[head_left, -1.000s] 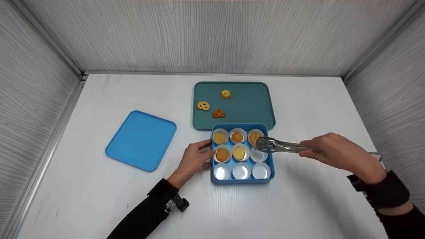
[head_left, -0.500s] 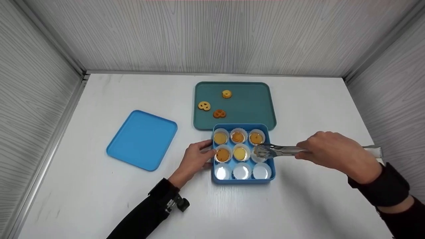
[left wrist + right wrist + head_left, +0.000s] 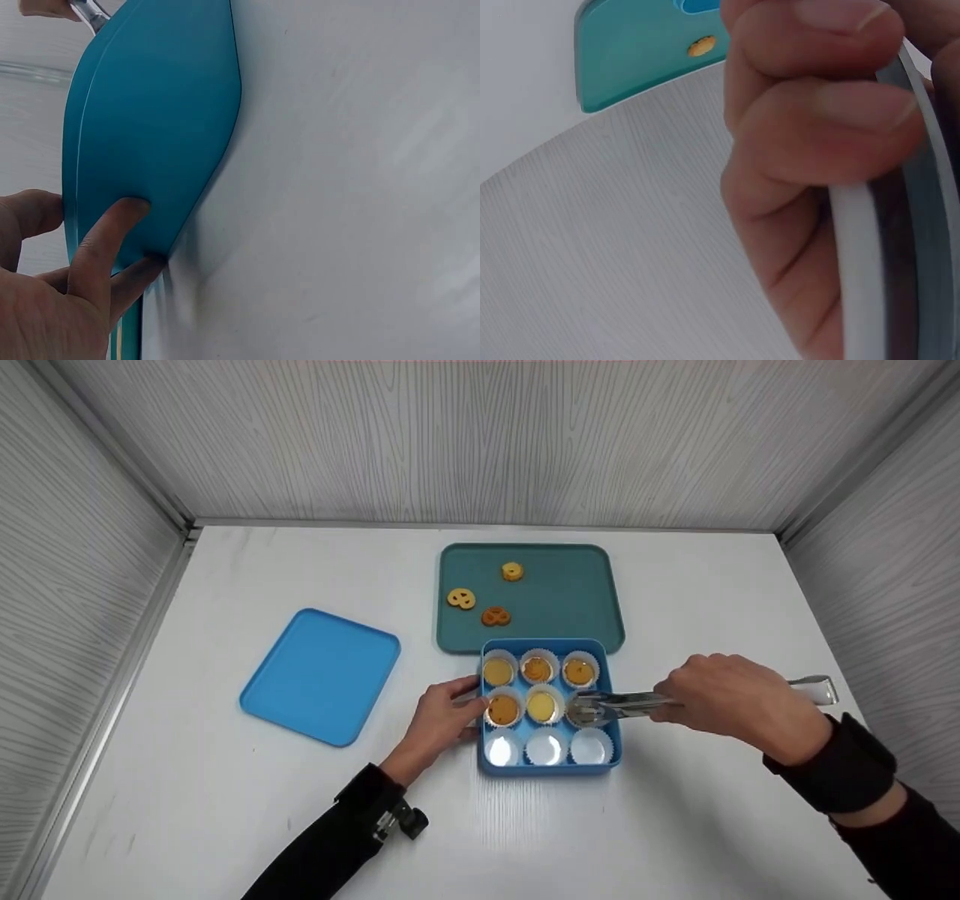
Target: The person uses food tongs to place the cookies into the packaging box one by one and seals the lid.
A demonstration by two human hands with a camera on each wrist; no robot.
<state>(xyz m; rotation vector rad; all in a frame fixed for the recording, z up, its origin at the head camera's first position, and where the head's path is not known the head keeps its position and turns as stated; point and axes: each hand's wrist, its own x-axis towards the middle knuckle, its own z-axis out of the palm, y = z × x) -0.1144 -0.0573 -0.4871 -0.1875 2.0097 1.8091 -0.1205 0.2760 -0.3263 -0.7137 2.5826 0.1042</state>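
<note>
A blue box [image 3: 550,769] holds white paper cups [image 3: 591,747] in rows; several hold cookies, and the near row shows only white. My left hand [image 3: 437,720] holds its left wall: one digit comes over the rim, others press the outside. In the left wrist view, fingertips of the left hand [image 3: 90,277] lie on that wall. My right hand [image 3: 739,701] grips metal tongs [image 3: 634,703], whose tips are down over the right cup of the middle row. The tips mostly cover that cup; whether they pinch a cookie is hard to see.
Behind the box lies a green tray [image 3: 562,585] with a ring cookie [image 3: 512,571], a pale pretzel cookie [image 3: 461,598] and a brown pretzel cookie [image 3: 496,616]. A flat blue square tray [image 3: 322,679] sits to the left on the white table [image 3: 225,810]. Grey wood-patterned panels enclose the sides and back.
The tongs have come from the far right cup toward me, down to the middle row's right cup. A cookie now shows uncovered in the far right cup. My left hand has stayed in place.
</note>
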